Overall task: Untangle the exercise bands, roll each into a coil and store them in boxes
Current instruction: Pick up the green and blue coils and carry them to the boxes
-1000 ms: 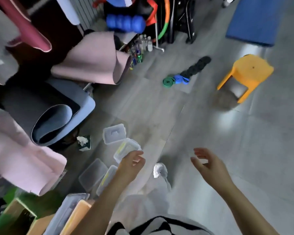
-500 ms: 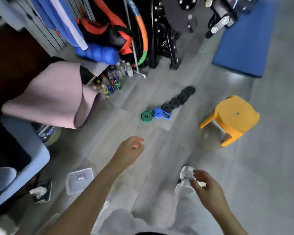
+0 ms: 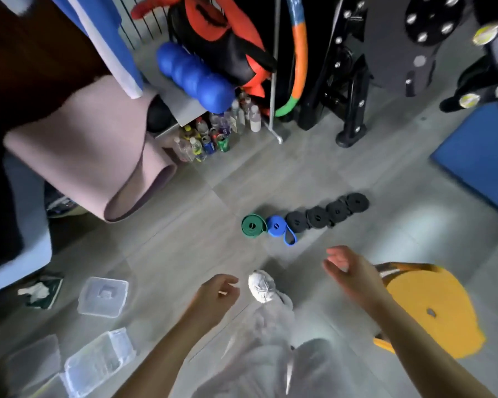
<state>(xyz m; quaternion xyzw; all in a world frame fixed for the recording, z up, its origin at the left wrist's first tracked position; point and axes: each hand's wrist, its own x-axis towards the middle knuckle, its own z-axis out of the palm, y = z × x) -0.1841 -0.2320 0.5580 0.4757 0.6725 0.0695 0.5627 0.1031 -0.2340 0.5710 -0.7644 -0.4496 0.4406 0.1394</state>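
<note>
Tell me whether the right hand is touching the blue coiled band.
Apart. The head view shows a strip of bare floor between the right hand and the blue coiled band.

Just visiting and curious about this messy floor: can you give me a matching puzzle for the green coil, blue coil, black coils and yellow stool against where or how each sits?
Things: 1 green coil; 2 blue coil; 3 black coils; 4 yellow stool.
Descriptions: A lower right of the view; B leftmost in the line; C loose tail sticking out; D right stretch of the line.
Pairs: 1-B, 2-C, 3-D, 4-A.
</note>
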